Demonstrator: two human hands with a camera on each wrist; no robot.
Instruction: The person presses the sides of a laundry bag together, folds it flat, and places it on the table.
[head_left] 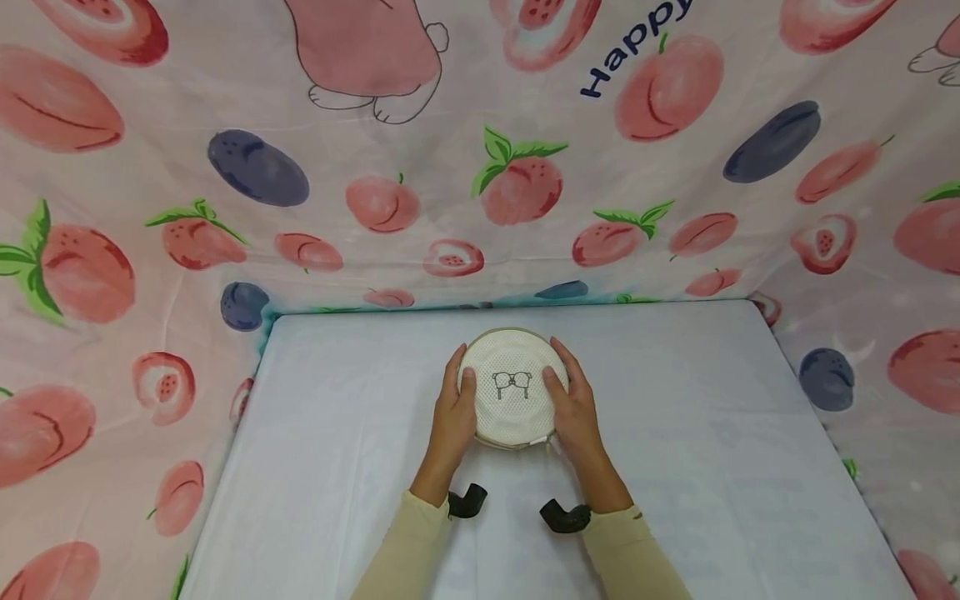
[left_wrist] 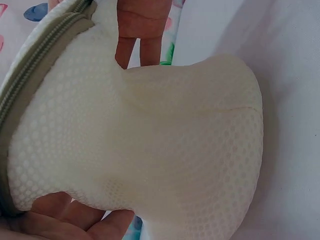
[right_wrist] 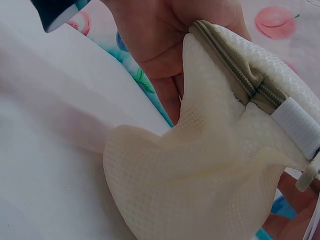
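Observation:
A round cream mesh laundry bag (head_left: 513, 417) is held up at the middle of the table, its flat top bearing a line drawing like a pair of glasses (head_left: 512, 381). My left hand (head_left: 453, 412) grips its left side and my right hand (head_left: 579, 417) its right side, both thumbs lying on the top. Below the rim, the soft mesh body (left_wrist: 150, 135) bulges down in the left wrist view. Around the rim runs an olive zipper (right_wrist: 225, 57), seen in the right wrist view with a white elastic tab (right_wrist: 299, 127) and a zipper pull (right_wrist: 306, 179). Some fingertips are hidden behind the mesh.
A white cloth covers the table (head_left: 337, 467). Fruit-printed curtains (head_left: 450, 150) stand along its back and both sides. Dark curved pieces sit at the left wrist (head_left: 468, 501) and the right wrist (head_left: 566, 517), beside the beige sleeves.

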